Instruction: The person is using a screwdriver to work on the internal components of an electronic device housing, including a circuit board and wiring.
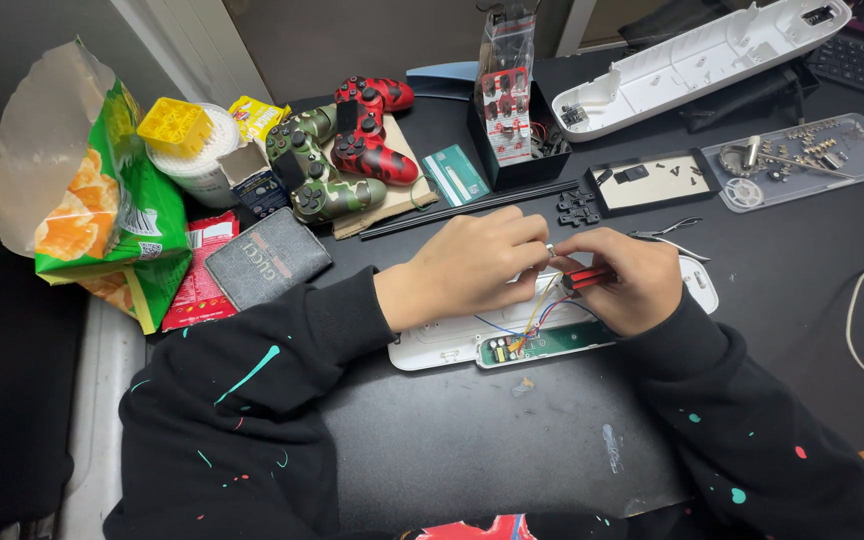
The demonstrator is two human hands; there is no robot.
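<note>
Right hand (624,280) was curled around a small red-and-black tool with a ribbed handle (588,277), gripping it with the tip pointed toward the left hand (482,265). That hand met it fingertip to fingertip, its fingers pinched shut on something small where the thin coloured wires (537,312) rose up; what exactly it pinched was too small to tell. The wires ran down to a narrow green circuit board (542,345) lying in an opened white plastic casing (432,348), which sat on the black worktop (782,280) directly beneath both hands and touching the underside of the wrists.

Just beyond the right hand lay small silver pliers (667,232). Farther out past them were a shallow black tray with tiny parts (652,182) and a clear plastic tray of screws and metal bits (812,160), side by side. A long white plastic shell half (702,60) lay well beyond those.

Beyond the left hand stood a black open box holding a clear packet of parts (507,110), with long black rods (472,208) lying near the knuckles. To the outer side of the left hand rested a green camouflage game controller (312,170) and a red camouflage game controller (372,125), touching each other, a dark grey wallet (267,258), and a green snack bag (92,200).
</note>
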